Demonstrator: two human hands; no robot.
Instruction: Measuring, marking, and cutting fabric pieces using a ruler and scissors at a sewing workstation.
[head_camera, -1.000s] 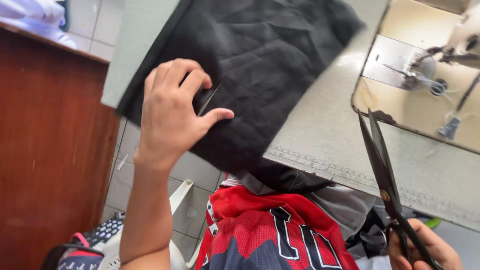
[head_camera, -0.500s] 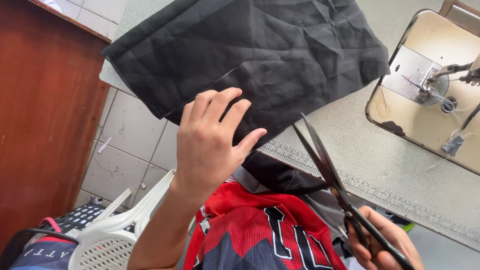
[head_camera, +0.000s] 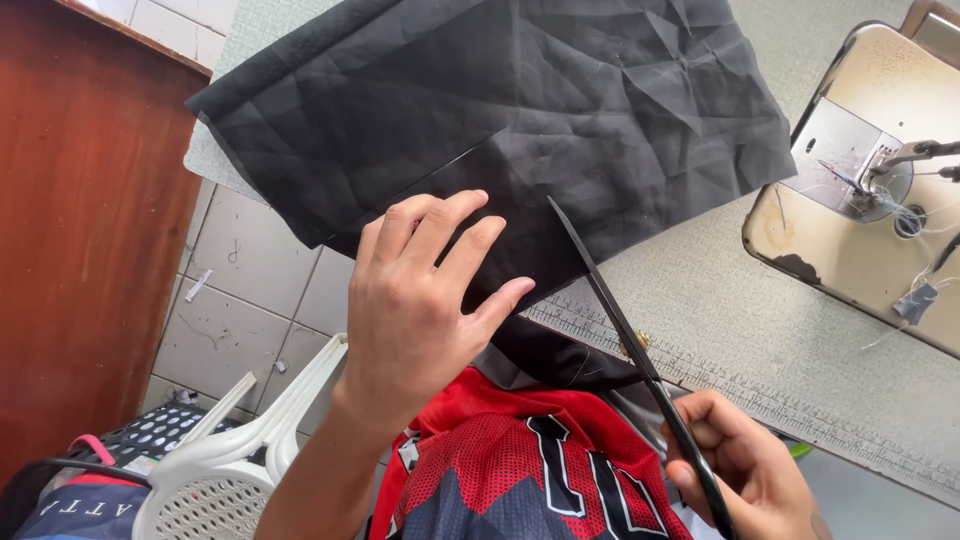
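A wrinkled black cloth (head_camera: 500, 130) lies spread on a speckled grey table (head_camera: 740, 300), part of it hanging over the near edge. My left hand (head_camera: 420, 300) rests flat, fingers spread, on the cloth's near edge. My right hand (head_camera: 745, 470) grips the handles of long black scissors (head_camera: 625, 330). Their blades look closed, and the tip lies against the cloth just right of my left fingers.
A sewing machine's metal bed (head_camera: 860, 220) with needle and loose threads is at the right. A ruler strip (head_camera: 760, 395) runs along the table edge. A brown wooden cabinet (head_camera: 80, 220) stands left, a white plastic chair (head_camera: 240, 450) and tiled floor below.
The scissors have moved left and up from beside the table until the tip reaches the cloth. My left hand has stayed on the cloth's near edge as the view shifted.
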